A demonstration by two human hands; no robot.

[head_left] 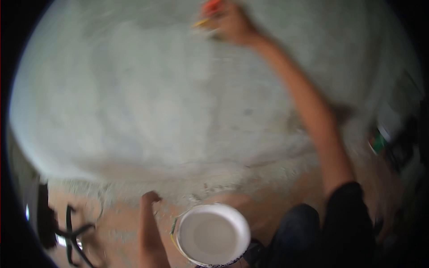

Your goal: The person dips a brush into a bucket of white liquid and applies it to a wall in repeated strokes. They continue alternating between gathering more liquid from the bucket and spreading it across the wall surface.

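My right hand is raised high against the grey-white wall, closed around what looks like a paintbrush with orange-red and yellow parts. Motion blurs its tip. Low down on the left, my left hand looks curled shut in front of the wall's base; whatever its fingers might hold is hidden. Just right of the left forearm stands a white bucket with whitish liquid in it. The bucket's handle hangs down on its left side.
A dark object with several legs stands on the brownish floor at lower left. Rough debris lines the foot of the wall. My knee is right of the bucket. A blurred green-and-white item lies at far right.
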